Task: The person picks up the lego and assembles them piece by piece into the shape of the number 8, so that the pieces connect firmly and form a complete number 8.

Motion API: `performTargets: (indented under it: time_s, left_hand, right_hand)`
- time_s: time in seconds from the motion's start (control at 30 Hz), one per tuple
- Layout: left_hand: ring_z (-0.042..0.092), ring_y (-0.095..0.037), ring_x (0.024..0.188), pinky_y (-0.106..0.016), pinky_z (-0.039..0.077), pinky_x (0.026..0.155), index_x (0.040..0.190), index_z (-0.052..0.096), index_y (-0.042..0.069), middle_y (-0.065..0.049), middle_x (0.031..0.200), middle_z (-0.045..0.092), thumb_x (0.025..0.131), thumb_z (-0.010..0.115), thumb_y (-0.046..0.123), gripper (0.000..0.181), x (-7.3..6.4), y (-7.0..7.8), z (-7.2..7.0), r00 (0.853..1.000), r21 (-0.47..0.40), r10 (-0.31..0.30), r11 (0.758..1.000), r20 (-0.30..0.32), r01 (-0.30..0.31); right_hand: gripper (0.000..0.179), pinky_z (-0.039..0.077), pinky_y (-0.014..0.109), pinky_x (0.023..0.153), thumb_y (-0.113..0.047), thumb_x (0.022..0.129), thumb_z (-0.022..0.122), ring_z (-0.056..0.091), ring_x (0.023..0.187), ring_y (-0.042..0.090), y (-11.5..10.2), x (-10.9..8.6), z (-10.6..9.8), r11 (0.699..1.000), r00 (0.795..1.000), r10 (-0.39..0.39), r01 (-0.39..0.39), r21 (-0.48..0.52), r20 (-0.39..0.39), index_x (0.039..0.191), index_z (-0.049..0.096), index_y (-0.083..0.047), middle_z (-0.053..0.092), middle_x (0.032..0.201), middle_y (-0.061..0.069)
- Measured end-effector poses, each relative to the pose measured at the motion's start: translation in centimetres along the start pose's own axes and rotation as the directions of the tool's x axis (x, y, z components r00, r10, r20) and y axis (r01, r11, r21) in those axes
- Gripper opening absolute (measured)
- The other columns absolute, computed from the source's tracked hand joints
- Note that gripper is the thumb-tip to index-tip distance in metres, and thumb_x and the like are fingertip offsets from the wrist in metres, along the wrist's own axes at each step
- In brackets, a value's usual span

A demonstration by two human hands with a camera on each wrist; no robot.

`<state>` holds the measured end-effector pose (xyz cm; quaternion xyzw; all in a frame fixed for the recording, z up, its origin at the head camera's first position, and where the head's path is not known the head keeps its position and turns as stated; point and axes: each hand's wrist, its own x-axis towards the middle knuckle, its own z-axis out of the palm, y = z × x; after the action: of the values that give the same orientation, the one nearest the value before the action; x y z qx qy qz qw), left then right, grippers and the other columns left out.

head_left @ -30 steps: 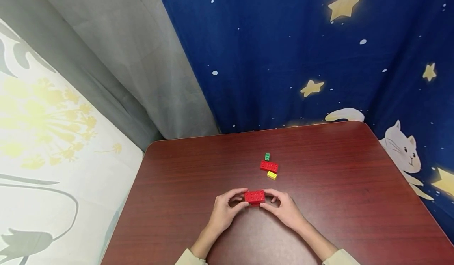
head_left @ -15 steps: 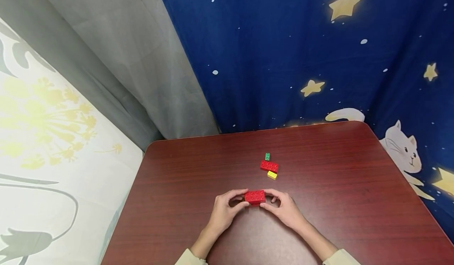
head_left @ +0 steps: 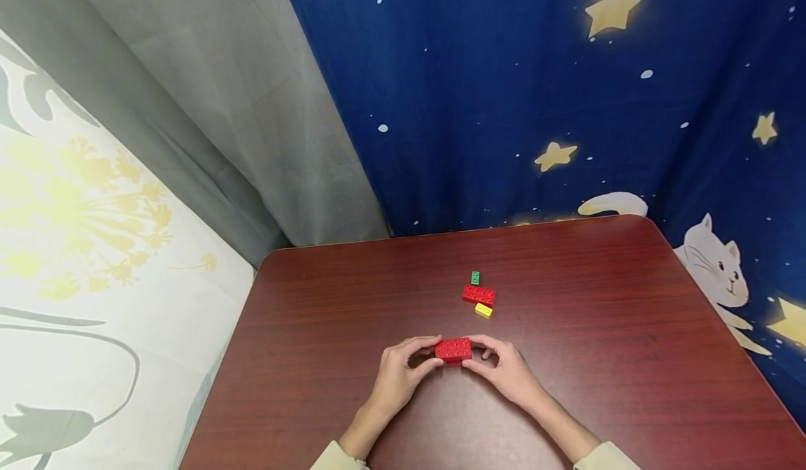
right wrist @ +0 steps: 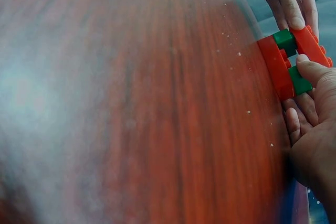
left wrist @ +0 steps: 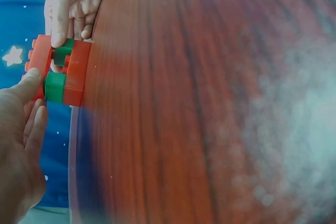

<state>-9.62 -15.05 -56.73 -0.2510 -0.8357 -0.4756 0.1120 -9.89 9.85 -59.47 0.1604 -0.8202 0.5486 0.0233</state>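
Note:
A small stack of toy building bricks stands on the table in front of me. Its top red brick (head_left: pixel 453 348) is pinched at the left end by my left hand (head_left: pixel 395 374) and at the right end by my right hand (head_left: pixel 511 375), thumbs at the near side. From the left wrist, two green bricks show under it, one near each end, the nearer green brick (left wrist: pixel 55 87) beside my left thumb. A lower red brick (right wrist: pixel 276 68) forms the base on the tabletop, and a gap shows between the green bricks.
Beyond the hands lie a yellow brick (head_left: pixel 483 310), another red brick (head_left: pixel 478 295) and a small green brick (head_left: pixel 475 278) in a loose row on the dark red wooden table (head_left: pixel 340 288). Curtains (head_left: pixel 491 106) hang behind the table's far edge.

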Motion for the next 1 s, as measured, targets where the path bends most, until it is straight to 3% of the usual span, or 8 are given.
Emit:
performTargets:
  time_s: [0.37, 0.7, 1.0]
  left_hand:
    - [0.074, -0.01, 0.103, -0.023, 0.059, 0.087, 0.127, 0.077, 0.014, 0.001, 0.119, 0.077, 0.087, 0.088, 0.015, 0.042, 0.14, 0.2, -0.1, 1.0, 0.053, 0.024, 0.998, 0.014, -0.024]
    - [0.073, -0.01, 0.108, -0.027, 0.059, 0.091, 0.128, 0.076, 0.015, 0.004, 0.119, 0.077, 0.088, 0.088, 0.019, 0.041, 0.14, 0.52, -0.38, 0.999, 0.115, 0.013, 0.993, 0.031, -0.017]
    - [0.074, -0.012, 0.106, -0.028, 0.06, 0.09, 0.127, 0.077, 0.014, 0.002, 0.118, 0.077, 0.088, 0.089, 0.018, 0.041, 0.13, 0.56, -0.33, 1.0, 0.097, 0.016, 0.995, 0.025, -0.018]
  right_hand:
    - [0.039, 0.05, 0.027, 0.072, -0.021, 0.087, 0.09, 0.059, 0.082, 0.009, 0.17, -0.03, -0.07, 1.0, 1.0, -0.012, 0.012, 0.016, -0.001, 0.124, 0.078, -0.018, 0.075, 0.106, -0.009]
    - [0.039, 0.058, 0.026, 0.073, -0.011, 0.099, 0.077, 0.072, 0.082, 0.021, -0.19, -0.02, -0.29, 0.972, 0.996, -0.089, 0.083, 0.219, 0.017, 0.138, 0.071, -0.011, 0.077, 0.119, 0.008]
    - [0.035, 0.059, 0.025, 0.074, -0.007, 0.099, 0.076, 0.074, 0.083, 0.025, -0.44, -0.06, -0.34, 0.967, 0.993, -0.118, 0.113, 0.23, 0.009, 0.133, 0.073, -0.011, 0.077, 0.12, 0.007]
